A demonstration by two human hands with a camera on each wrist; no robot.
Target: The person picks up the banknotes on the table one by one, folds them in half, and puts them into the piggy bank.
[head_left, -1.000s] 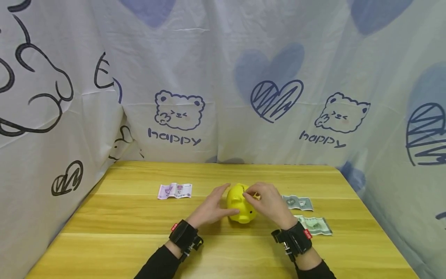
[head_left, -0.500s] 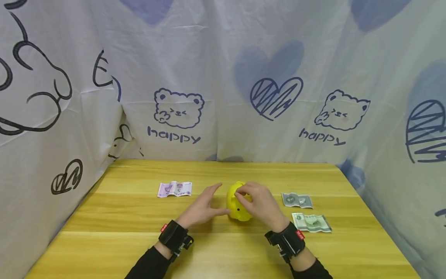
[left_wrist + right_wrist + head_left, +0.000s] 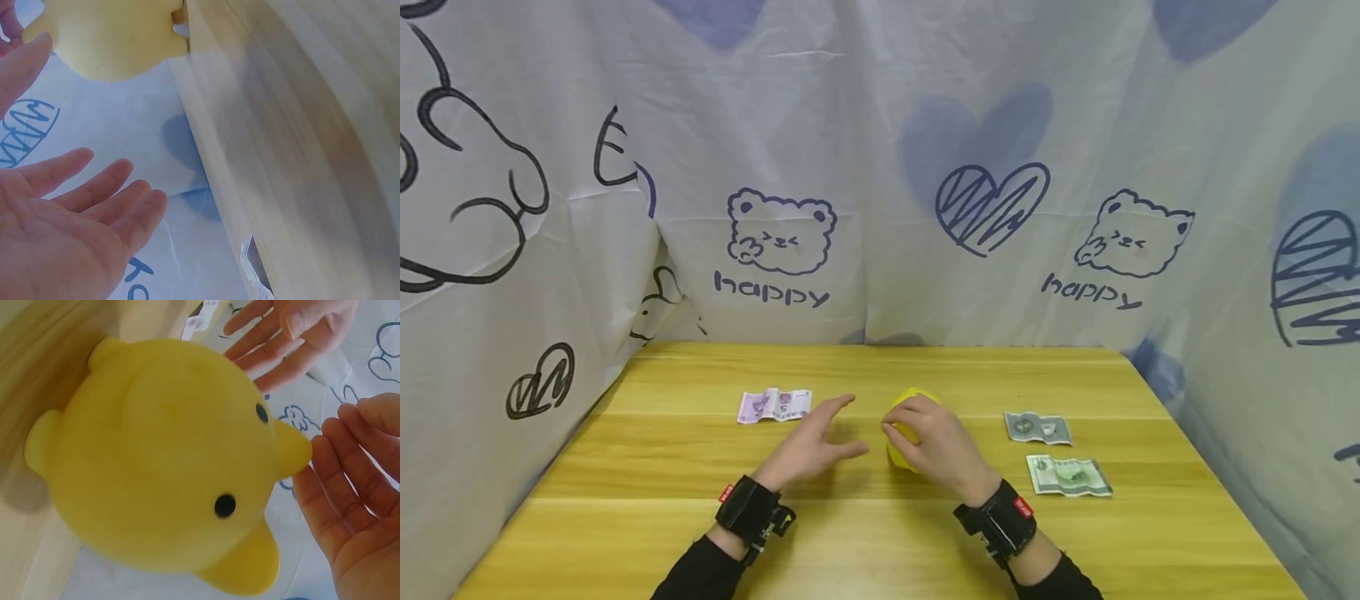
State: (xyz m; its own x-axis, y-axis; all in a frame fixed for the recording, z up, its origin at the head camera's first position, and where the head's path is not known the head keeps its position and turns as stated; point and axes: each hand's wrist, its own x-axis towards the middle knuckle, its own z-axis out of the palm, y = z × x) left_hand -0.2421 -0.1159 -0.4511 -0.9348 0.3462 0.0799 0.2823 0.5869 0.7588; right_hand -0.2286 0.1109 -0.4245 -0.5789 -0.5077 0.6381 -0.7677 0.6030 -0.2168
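A yellow piggy bank (image 3: pixel 896 455) stands near the middle of the wooden table, mostly behind my right hand (image 3: pixel 938 443) in the head view. The right wrist view shows the piggy bank (image 3: pixel 156 456) large, with black eyes and ears. My right hand (image 3: pixel 356 506) is beside one ear, its fingers loosely bent and the thumb tip close to the index finger. Nothing shows between them; whether they touch the ear, I cannot tell. Left of the piggy bank, my left hand (image 3: pixel 808 448) hovers with fingers spread and relaxed, holding nothing.
A purple banknote (image 3: pixel 774 406) lies on the table (image 3: pixel 685 467) at the back left. To the right are a grey-green banknote (image 3: pixel 1038 428) and, nearer, a green banknote (image 3: pixel 1069 476). A printed white cloth (image 3: pixel 880 167) hangs around the back and sides.
My left hand has drawn away from the piggy bank to the left. The right hand has moved left across its top, now covering more of it. The banknotes stay put.
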